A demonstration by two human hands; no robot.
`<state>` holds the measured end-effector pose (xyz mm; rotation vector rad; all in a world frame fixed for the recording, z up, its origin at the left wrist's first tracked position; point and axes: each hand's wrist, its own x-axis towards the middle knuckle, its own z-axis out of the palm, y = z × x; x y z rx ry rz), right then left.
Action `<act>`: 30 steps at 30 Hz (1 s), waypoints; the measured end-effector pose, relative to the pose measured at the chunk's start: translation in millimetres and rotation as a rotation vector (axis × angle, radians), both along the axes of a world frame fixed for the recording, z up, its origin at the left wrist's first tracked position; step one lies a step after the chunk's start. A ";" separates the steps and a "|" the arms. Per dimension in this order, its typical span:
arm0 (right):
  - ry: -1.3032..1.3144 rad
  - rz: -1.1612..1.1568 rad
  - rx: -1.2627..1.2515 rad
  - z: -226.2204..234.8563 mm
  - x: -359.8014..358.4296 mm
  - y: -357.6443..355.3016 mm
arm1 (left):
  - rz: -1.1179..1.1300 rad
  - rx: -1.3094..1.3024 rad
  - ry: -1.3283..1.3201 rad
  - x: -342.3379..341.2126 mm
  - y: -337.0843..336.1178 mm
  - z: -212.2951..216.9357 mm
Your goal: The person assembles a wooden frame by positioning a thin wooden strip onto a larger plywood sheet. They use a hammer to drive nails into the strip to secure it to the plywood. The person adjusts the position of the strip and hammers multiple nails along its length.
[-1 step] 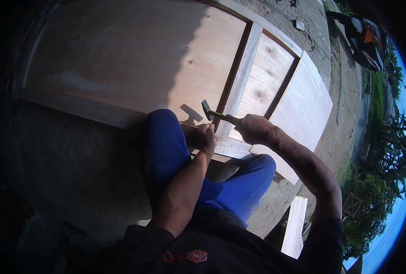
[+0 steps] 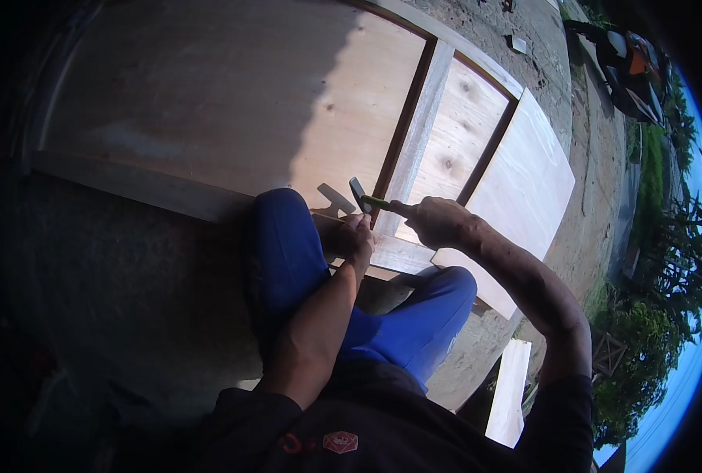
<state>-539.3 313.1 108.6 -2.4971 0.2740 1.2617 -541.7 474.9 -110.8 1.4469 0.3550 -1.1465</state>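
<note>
My right hand (image 2: 442,223) is closed round the green handle of a hammer (image 2: 357,195). The hammer's metal head hangs just above the fingertips of my left hand (image 2: 358,236). Those fingers are pinched at the near edge of a framed wooden panel (image 2: 248,102), by the near end of a dark brown trim strip (image 2: 406,114). What they hold, if anything, is too small or hidden to make out. A pale wooden crosspiece (image 2: 420,126) runs alongside that strip.
My blue-trousered knees (image 2: 288,229) are against the panel's near side. A loose pale board (image 2: 517,197) lies at its right end, and a narrow plank (image 2: 510,390) rests lower right. A motorcycle (image 2: 631,71) stands far right. Shade covers the panel's left part.
The hammer head has dropped slightly toward my left fingertips, and its shadow on the panel has shifted a little right. My left hand stays in place.
</note>
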 end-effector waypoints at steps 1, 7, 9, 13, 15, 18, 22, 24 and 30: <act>-0.020 -0.021 0.035 -4.3 2.9 -4.0 | -0.010 -0.010 0.034 -1.6 -0.7 -9.8; -0.083 -0.107 0.019 22.0 43.9 14.7 | -0.441 -0.299 0.141 17.0 30.7 -67.7; -0.045 -0.025 0.047 -0.3 16.9 2.1 | -0.476 -0.216 0.193 17.5 14.6 -35.2; -0.032 -0.046 0.052 14.0 41.8 1.4 | -0.555 -0.547 0.269 29.3 32.7 -75.8; -0.098 -0.162 0.046 21.0 48.4 7.3 | -0.361 -0.419 0.173 13.6 33.3 -88.4; 0.090 0.010 0.073 5.4 22.9 -6.2 | -0.316 -0.175 0.055 -1.5 10.9 -53.4; -0.160 0.039 0.080 -15.3 12.3 -14.3 | -0.175 -0.003 -0.023 -24.5 0.9 -72.4; -0.135 -0.023 0.057 -10.6 8.0 -11.1 | -0.283 0.022 -0.169 -18.0 3.8 -48.2; -0.239 -0.055 0.100 -13.7 5.7 -17.5 | -0.435 0.263 -0.814 -26.3 0.4 -29.0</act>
